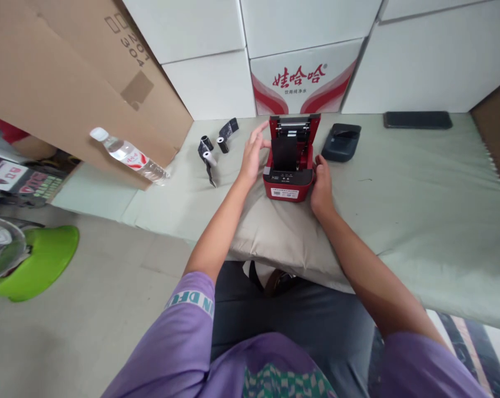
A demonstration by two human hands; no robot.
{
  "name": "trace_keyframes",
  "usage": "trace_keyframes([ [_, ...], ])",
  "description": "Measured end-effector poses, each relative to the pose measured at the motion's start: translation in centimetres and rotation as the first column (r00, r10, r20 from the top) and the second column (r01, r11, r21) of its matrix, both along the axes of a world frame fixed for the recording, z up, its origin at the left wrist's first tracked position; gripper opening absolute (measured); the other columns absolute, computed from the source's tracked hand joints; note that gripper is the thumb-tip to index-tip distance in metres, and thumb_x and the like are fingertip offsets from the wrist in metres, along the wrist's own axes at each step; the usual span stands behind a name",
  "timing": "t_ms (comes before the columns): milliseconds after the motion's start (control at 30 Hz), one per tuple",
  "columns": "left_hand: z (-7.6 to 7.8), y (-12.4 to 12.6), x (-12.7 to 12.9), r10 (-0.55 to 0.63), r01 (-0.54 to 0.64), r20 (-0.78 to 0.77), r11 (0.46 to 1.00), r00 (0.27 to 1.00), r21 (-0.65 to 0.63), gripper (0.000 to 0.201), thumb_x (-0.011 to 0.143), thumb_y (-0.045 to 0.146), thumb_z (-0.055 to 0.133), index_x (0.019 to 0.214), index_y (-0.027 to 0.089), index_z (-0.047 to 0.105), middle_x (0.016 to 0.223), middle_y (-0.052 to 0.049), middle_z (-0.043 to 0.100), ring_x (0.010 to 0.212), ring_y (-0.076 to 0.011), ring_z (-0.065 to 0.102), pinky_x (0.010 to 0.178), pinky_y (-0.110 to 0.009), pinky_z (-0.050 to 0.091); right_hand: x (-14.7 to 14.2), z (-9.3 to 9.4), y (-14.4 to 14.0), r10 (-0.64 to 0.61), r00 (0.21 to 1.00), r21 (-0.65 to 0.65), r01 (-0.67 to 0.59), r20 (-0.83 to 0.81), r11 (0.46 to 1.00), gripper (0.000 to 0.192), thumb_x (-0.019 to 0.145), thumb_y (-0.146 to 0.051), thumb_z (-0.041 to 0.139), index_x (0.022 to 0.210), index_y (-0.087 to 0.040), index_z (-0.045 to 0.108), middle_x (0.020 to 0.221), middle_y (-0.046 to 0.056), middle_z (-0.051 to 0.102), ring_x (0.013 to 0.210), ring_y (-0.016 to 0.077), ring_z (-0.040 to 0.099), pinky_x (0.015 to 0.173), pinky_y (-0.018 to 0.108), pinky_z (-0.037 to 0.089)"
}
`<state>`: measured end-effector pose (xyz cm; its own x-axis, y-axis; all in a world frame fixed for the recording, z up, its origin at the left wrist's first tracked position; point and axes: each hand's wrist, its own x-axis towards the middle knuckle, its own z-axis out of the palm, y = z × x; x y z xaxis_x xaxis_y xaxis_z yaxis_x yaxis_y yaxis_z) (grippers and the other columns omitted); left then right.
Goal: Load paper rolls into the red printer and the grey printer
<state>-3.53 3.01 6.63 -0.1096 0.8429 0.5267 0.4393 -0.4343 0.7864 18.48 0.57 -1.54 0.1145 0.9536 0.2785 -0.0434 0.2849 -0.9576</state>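
A pale green cloth (pixel 419 204) covers the bed, and white boxes (pixel 308 33) stand along its far edge; a big cardboard box (pixel 67 83) leans at the left, and a water bottle (pixel 129 156) lies tilted against it; a green stool (pixel 42 260) stands on the floor at the left. A beige pillow (pixel 283 232) lies on the cloth in front of the person; on it stands the red printer (pixel 290 166) with its lid up and a dark roll inside. The left hand (pixel 253 152) has an open grip, its fingers spread and touching the left side of the printer near the lid; the right hand (pixel 322 185) rests against the right side of the printer, its grip loosely closed on the corner. A dark device (pixel 341 142) lies just right of the printer; a black phone (pixel 417 120) lies well apart at the far right; small paper rolls (pixel 210 152) lie to the left of the left hand.
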Motion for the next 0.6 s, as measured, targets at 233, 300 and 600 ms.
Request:
trace_keyframes([
  [233, 2.6, -4.5, 0.3, -0.132, 0.135, -0.203, 0.991, 0.97, -0.002, 0.064, 0.097, 0.086, 0.049, 0.111, 0.034, 0.083, 0.169, -0.001, 0.058, 0.166, -0.0358, 0.037, 0.142, -0.064, 0.022, 0.2, 0.0, 0.3, -0.034, 0.999, -0.039, 0.034, -0.002, 0.999, 0.084, 0.095, -0.089, 0.043, 0.15, -0.028, 0.062, 0.165, 0.012, 0.058, 0.155, 0.0319, 0.053, 0.134, 0.062, 0.038],
  [300, 2.9, -4.4, 0.4, -0.103, 0.101, -0.247, 0.995, 0.964, -0.02, 0.055, 0.089, 0.083, 0.066, 0.111, 0.035, 0.082, 0.17, -0.003, 0.055, 0.168, -0.0378, 0.033, 0.141, -0.065, 0.024, 0.2, 0.2, 0.2, -0.032, 0.999, -0.035, 0.033, 0.03, 0.999, 0.08, 0.095, -0.087, 0.046, 0.147, -0.029, 0.064, 0.161, 0.012, 0.061, 0.153, 0.0312, 0.055, 0.135, 0.061, 0.036],
  [600, 0.8, 1.1, 0.4, -0.121, 0.117, -0.034, 0.988, 0.992, -0.106, 0.114, 0.071, 0.09, 0.08, 0.163, 0.032, 0.043, 0.176, -0.015, 0.045, 0.165, -0.034, 0.044, 0.135, -0.05, 0.037, 0.4, 0.6, -0.1, 0.001, 0.996, -0.022, 0.001, 0.085, 1.0, 0.072, 0.099, -0.08, 0.047, 0.147, -0.03, 0.063, 0.164, 0.011, 0.06, 0.156, 0.0296, 0.052, 0.137, 0.059, 0.034],
])
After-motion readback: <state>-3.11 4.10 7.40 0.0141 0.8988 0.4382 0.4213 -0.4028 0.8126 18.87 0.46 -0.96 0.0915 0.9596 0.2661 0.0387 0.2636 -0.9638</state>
